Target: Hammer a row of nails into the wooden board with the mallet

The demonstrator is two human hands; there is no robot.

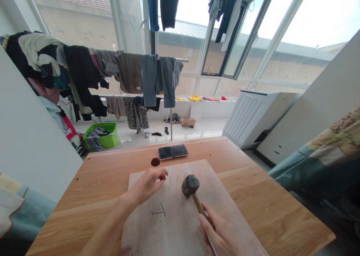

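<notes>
My right hand (215,226) is wrapped round the wooden handle of a rubber mallet (190,184). The mallet's dark head is over a pale wooden board (180,222). Across the board from it, my left hand (153,181) has its fingers curled together; whatever they may hold is hidden. Several thin nails (177,177) stand in a row in the board's far part, between my left hand and the mallet head and beyond it. Closer to me, two loose nails (158,211) lie crossed on the board, with small dark holes or specks near them.
The board lies on a wooden table (261,188). Beyond it are a phone (173,151) and a round hole (155,161) in the tabletop. Past the table stand a laundry rack (171,124), a green basket (108,137) and a white cabinet-like unit (250,113).
</notes>
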